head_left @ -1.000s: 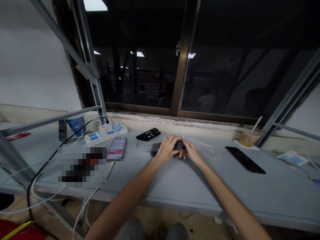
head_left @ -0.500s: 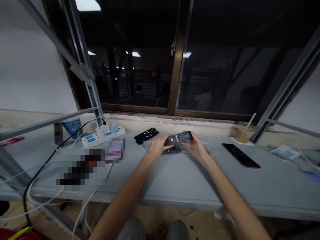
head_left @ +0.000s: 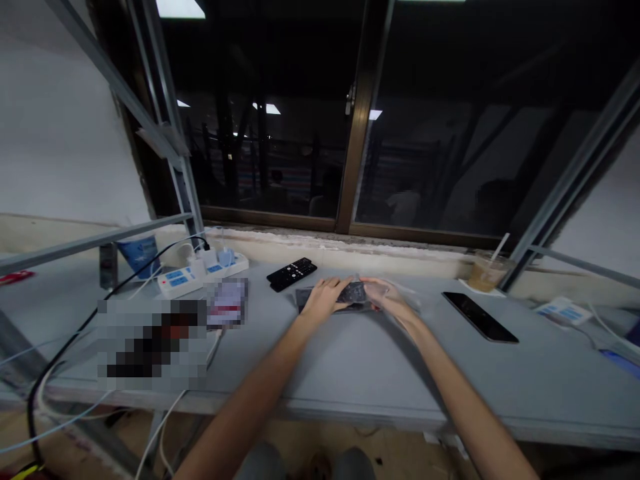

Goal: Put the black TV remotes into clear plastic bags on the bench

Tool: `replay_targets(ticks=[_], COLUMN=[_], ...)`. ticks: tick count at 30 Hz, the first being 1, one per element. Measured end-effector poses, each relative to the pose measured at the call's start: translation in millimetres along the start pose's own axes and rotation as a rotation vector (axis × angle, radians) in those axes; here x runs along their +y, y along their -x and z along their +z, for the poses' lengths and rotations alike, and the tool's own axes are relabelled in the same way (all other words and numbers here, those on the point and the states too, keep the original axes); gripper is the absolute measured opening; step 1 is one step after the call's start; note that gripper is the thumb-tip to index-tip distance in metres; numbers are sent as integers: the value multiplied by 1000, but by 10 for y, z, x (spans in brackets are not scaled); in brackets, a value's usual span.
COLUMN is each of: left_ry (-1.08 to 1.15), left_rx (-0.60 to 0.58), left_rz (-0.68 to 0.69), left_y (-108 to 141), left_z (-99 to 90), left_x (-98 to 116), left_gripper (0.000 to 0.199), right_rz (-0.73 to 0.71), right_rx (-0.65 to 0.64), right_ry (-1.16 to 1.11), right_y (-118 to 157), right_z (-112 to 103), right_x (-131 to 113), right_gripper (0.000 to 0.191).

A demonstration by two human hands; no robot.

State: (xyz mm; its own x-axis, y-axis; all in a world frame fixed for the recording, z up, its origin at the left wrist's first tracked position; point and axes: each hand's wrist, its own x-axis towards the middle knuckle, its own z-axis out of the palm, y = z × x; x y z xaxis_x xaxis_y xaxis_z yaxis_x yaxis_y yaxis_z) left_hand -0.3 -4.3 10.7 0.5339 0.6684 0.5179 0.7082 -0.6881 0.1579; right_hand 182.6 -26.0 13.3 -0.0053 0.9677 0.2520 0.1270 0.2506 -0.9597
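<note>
Since the earlier frame, the remote control (head_left: pixel 356 293), then lifted with its buttons plainly bared, is brought lower and is now seen dimly through clear film (head_left: pixel 410 298); the right hand (head_left: pixel 384 294) is also partly veiled by that film. The remote control is kept between the two hands, low over the table (head_left: pixel 350 360); whether the tabletop is touched cannot be told. By the left hand (head_left: pixel 323 298) the remote control is grasped, with the fingers over its far edge and the thumb at its near edge; the right fingers are bent about its right end, but whether film or casing is pinched there cannot be told. A dark item (head_left: pixel 303 297) is seen under and beside the left hand; its exact kind is hidden.

For this wrapped handling, the casing is best steadied by the left hand alone, with light pressure; the film is best guided by the right, kept flat and unsnagged, since a loose sheet is likely to bunch or cling to the fingers; the remote control is best held level, so that slipping is made less likely; the black remotes (head_left: pixel 292 273), lying overlapped just beyond the left hand, are best left unbumped.
</note>
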Motion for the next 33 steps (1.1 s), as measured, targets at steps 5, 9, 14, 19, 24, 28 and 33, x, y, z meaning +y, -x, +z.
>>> replay_targets(ticks=[5, 9, 14, 19, 24, 28, 33], left_ry=[-17, 121, 183, 209, 177, 140, 72], left_rx=[2, -29, -132, -247, -309, -279, -413], left_rz=[9, 28, 60, 172, 232, 42, -212], left_y=[3, 19, 64, 118, 98, 79, 92], left_z=[-49, -143, -207, -107, -5, -12, 14], left_x=[56, 93, 137, 259, 297, 241, 153], left_gripper=[62, 61, 49, 49, 44, 65, 74], right_rz=[-29, -59, -120, -131, -190, -64, 13], right_rx=[52, 154, 398, 658, 597, 547, 513], right_ry=[-33, -63, -31, 431, 833, 1067, 1212], right_y=[21, -18, -125, -179, -186, -185, -187], right_z=[28, -51, -250, -436, -520, -514, -490], right_x=[-40, -57, 40, 265, 450, 520, 518], right_gripper=[32, 36, 34, 14, 34, 41, 42])
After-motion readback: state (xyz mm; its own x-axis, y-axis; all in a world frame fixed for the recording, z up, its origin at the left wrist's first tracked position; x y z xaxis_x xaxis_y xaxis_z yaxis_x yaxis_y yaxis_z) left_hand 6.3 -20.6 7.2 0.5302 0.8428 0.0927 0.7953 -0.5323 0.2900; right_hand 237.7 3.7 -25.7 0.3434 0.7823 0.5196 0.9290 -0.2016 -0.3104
